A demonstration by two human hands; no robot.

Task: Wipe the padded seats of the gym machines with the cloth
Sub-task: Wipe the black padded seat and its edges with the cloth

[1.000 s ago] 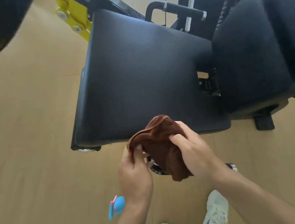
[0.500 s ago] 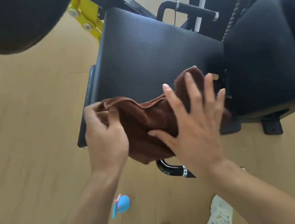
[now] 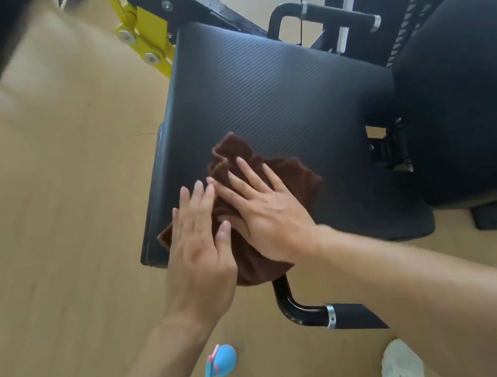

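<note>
A black ribbed padded seat (image 3: 273, 91) fills the middle of the view. A crumpled brown cloth (image 3: 298, 176) lies on its near left corner, and part of it hangs over the front edge. My left hand (image 3: 199, 246) rests flat on the cloth's left side with its fingers straight. My right hand (image 3: 264, 208) presses flat on the cloth's middle, fingers spread, and touches the left hand. Neither hand is gripping the cloth. A second black pad (image 3: 469, 89) adjoins the seat on the right.
A black handle with a chrome ring (image 3: 315, 312) sticks out below the seat's front edge. A yellow bracket (image 3: 144, 40) and black frame bars stand behind the seat. A small blue object (image 3: 221, 362) lies on the wooden floor near my white shoes (image 3: 398, 368).
The cloth went from bunched in both hands in front of the seat, to spread out, to laid on the seat's near corner. Both hands have let go and flattened onto it.
</note>
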